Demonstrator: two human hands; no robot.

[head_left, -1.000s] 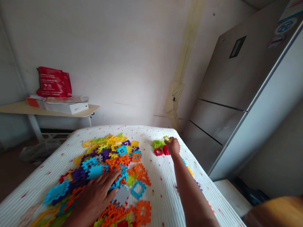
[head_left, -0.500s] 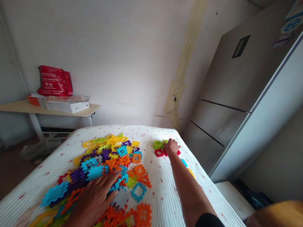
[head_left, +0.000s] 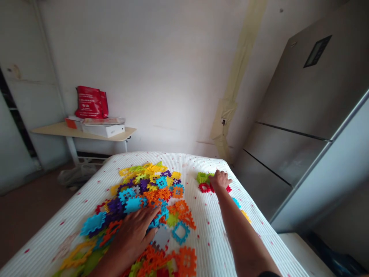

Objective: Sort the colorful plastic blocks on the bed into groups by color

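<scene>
My left hand (head_left: 138, 229) lies flat, fingers stretched and apart, on a loose pile of plastic interlocking building pieces with toothed edges. Around it are a blue toothed piece (head_left: 135, 204), a grey piece (head_left: 162, 236) and a blue frame piece (head_left: 181, 232). Farther off on the right, my right hand (head_left: 220, 180) reaches down over a small group of pieces, its visible fingers apart. A green piece (head_left: 202, 177) and a red frame piece (head_left: 204, 187) show at its left. The hand hides part of that group, and its fingertips are partly hidden.
A white quilted cover with red specks (head_left: 184, 165) lies under everything. Blue (head_left: 236, 202) and yellow (head_left: 246, 216) pieces lie beside my right forearm. A refrigerator (head_left: 291, 115) stands at the right. At the back left, a small table (head_left: 52, 130) bears a red bag (head_left: 90, 102) and boxes.
The view has turned a little left, so everything sits farther right in the picture. Both hands keep nearly the same places over the pieces.
</scene>
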